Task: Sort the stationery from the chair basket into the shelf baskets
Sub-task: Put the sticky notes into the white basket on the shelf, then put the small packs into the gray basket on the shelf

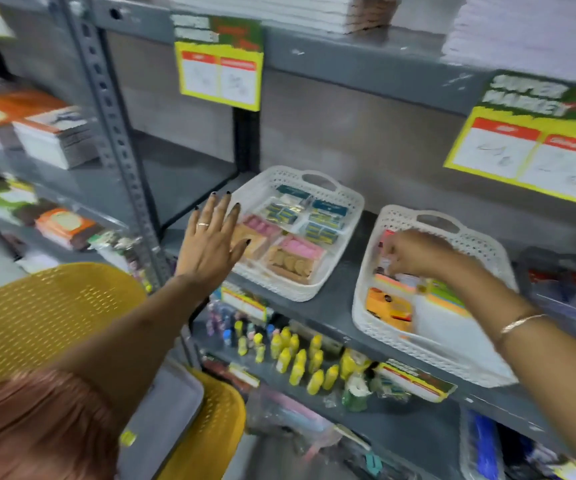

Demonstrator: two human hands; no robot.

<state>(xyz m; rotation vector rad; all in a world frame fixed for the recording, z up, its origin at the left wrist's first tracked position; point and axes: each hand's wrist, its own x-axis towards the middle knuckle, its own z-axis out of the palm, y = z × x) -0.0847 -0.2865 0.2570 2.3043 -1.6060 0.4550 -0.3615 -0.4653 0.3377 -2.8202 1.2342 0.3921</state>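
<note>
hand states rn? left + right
Left hand: open, fingers spread, empty, at the left white basket.
Right hand: fingers curled inside the right white basket; cannot tell whether it is holding anything.

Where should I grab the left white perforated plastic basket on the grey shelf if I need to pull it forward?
Judging by its shape, take the white perforated plastic basket by the cut-out handle in its far rim, or by the near rim, which overhangs the grey shelf edge. Come from the front: the open left hand already covers its left side.
</note>
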